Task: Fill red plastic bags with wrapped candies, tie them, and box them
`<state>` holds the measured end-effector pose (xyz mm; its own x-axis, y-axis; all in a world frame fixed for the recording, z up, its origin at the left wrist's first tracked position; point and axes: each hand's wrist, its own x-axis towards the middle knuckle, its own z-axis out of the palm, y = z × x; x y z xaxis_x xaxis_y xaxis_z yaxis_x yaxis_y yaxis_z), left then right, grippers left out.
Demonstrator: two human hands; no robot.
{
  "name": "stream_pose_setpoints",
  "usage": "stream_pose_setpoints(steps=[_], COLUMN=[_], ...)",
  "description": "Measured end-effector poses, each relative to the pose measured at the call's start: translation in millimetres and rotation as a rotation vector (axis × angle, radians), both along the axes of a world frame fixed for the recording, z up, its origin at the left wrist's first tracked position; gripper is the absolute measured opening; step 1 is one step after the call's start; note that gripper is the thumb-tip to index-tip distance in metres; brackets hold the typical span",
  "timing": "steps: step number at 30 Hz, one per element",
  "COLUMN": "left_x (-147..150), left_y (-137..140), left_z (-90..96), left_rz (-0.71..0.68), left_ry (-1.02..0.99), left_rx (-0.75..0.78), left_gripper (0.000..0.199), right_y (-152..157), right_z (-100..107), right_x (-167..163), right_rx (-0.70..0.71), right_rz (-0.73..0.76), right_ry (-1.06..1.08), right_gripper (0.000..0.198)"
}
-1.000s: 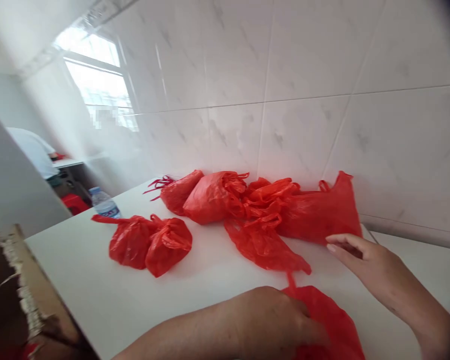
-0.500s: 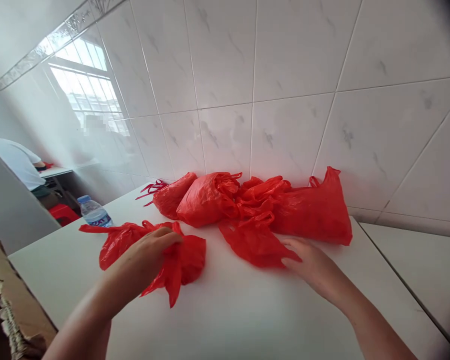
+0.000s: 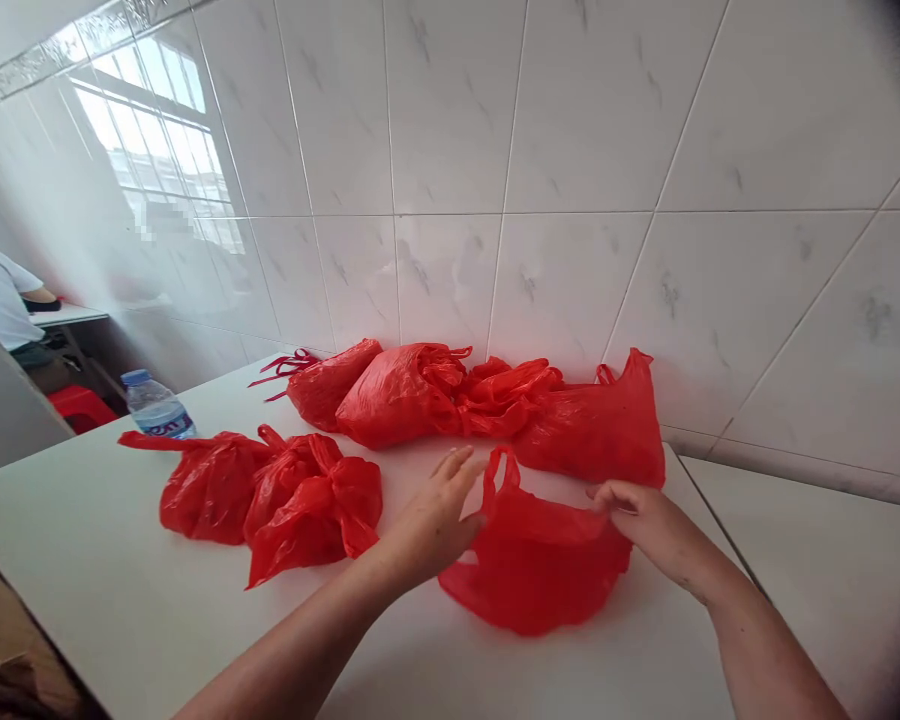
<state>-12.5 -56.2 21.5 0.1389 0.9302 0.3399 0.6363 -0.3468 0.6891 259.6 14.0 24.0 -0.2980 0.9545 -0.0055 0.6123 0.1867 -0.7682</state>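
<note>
A red plastic bag lies on the white table in front of me, with one handle loop standing up at its far left. My right hand pinches the bag's upper right edge. At its left side is my left hand, fingers stretched and apart, close to the handle; whether it touches the plastic I cannot tell. Left of that hand sit knotted red bags, filled and bunched together. What is inside the bags is hidden.
Several filled red bags line the tiled wall at the table's back. A water bottle stands at the left edge. Cardboard shows at lower left. Farther left, a person in a white top is at another table.
My left hand has left the knotted bags and moved right to the loose bag. My right hand has drawn that bag nearer, away from the row. The view has shifted somewhat right.
</note>
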Motion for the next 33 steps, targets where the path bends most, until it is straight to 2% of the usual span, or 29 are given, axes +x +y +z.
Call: stream_pose_setpoints(steps=[2, 3, 5, 8, 11, 14, 16, 18, 19, 21, 23, 25, 28, 30, 33], left_x=[3, 6, 13, 27, 38, 41, 40, 38, 37, 37, 38, 38, 39, 40, 44], left_y=[13, 16, 15, 5, -2, -3, -2, -2, -2, -1, -2, -3, -7, -10, -11], left_z=[-18.6, -24.5, -29.5, -26.6, -23.8, -25.3, -26.4, -26.9, -27.2, -28.1, -29.9, -31.8, -33.6, -34.8, -39.4], left_rz=[0.071, 0.055, -0.073, -0.327, -0.448, -0.355, -0.256, -0.162, -0.109, -0.02, 0.004, -0.035, -0.116, -0.172, -0.174], left_ry=[-0.052, -0.106, -0.268, -0.574, -0.809, -0.875, -0.892, -0.931, -0.953, -0.994, -1.041, -1.082, -1.103, -1.05, -0.94], left_rx=[-0.039, -0.088, -0.216, -0.387, -0.493, -0.532, -0.511, -0.486, -0.486, -0.499, -0.502, -0.472, -0.422, -0.422, -0.462], left_gripper=[0.069, 0.075, 0.083, 0.07, 0.048, 0.022, 0.009, 0.004, 0.005, 0.01, 0.013, 0.015, 0.021, 0.031, 0.071], right_y=[-4, -6, -10, -10, -3, 0, -8, -24, -34, -54, -68, -71, -62, -55, -49], right_z=[9, 12, 14, 7, -5, -5, 7, 27, 37, 49, 49, 39, 21, 15, 17], right_x=[10, 12, 11, -1, -16, -23, -22, -24, -27, -39, -55, -70, -83, -83, -76], right_rx=[-0.025, -0.047, -0.102, -0.172, -0.153, 0.042, 0.207, 0.307, 0.311, 0.244, 0.167, 0.126, 0.047, -0.029, -0.108], right_rz=[-0.015, -0.013, 0.011, 0.026, -0.029, -0.183, -0.322, -0.404, -0.398, -0.265, -0.088, 0.014, 0.017, -0.001, -0.011], right_ry=[0.068, 0.119, 0.246, 0.414, 0.36, 0.165, 0.063, 0.01, 0.001, -0.004, -0.042, -0.121, -0.157, -0.044, 0.177], right_gripper=[0.011, 0.01, 0.007, 0.008, 0.015, 0.026, 0.027, 0.025, 0.027, 0.036, 0.041, 0.039, 0.013, 0.014, 0.016])
